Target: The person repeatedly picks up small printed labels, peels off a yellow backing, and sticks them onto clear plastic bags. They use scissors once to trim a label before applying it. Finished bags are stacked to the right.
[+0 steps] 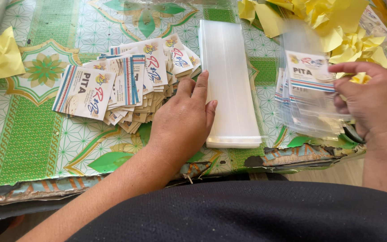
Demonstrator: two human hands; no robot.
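Clear sleeves [229,80] — between card pile [126,80] and yellow scraps [337,27].

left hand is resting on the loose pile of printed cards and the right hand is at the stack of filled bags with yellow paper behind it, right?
Not quite. The head view shows the left hand resting against the stack of clear empty bags, beside the printed cards, not on them. The rest holds: the right hand is at the filled bags, with yellow paper behind.
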